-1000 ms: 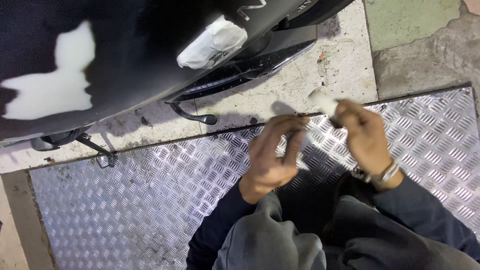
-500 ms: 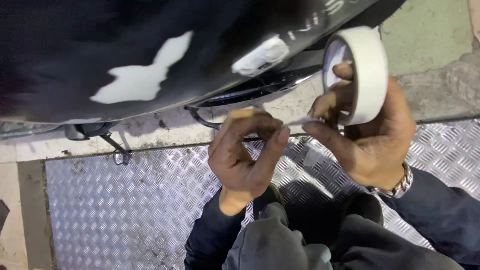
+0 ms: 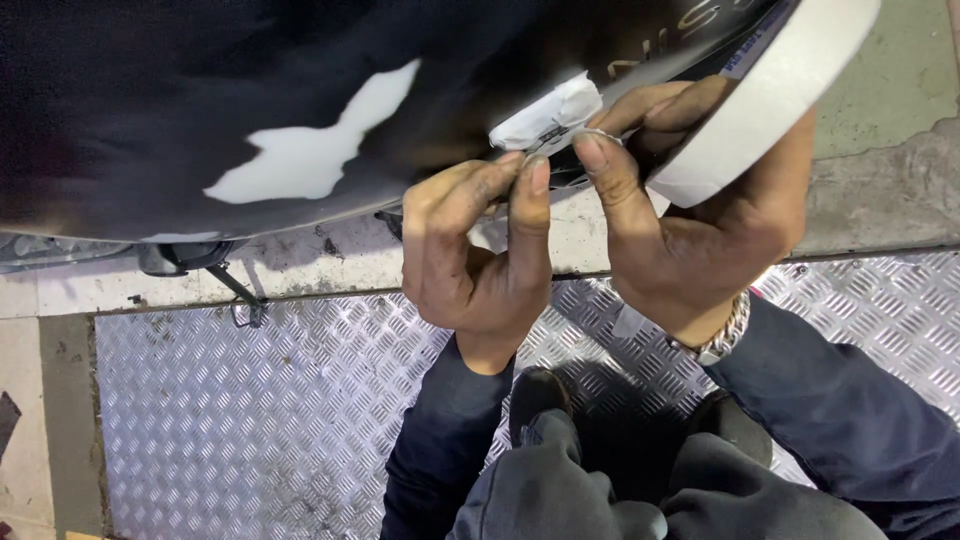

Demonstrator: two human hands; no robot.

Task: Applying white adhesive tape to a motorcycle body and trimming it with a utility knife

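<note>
My right hand (image 3: 690, 220) holds a roll of white masking tape (image 3: 770, 90), its thumb and forefinger pinching the tape's free end. My left hand (image 3: 475, 250) pinches the same short strip of tape (image 3: 560, 135) between thumb and forefinger, just left of the right thumb. Both hands are raised close to a glossy black vehicle body panel (image 3: 200, 90). A patch of white masking tape (image 3: 545, 115) is stuck on the panel right above my fingers. A larger white patch (image 3: 310, 150) shows on the panel to the left.
A silver checker-plate floor panel (image 3: 250, 420) lies below, bordered by concrete (image 3: 880, 180). A kickstand and footrest parts (image 3: 210, 270) hang under the black body. My knees in grey trousers (image 3: 580, 490) and a black shoe (image 3: 535, 395) are at the bottom.
Both hands rose from above the checker plate to the black panel. The tape roll came up at the right, and the hands now pinch the strip beside the taped patch.
</note>
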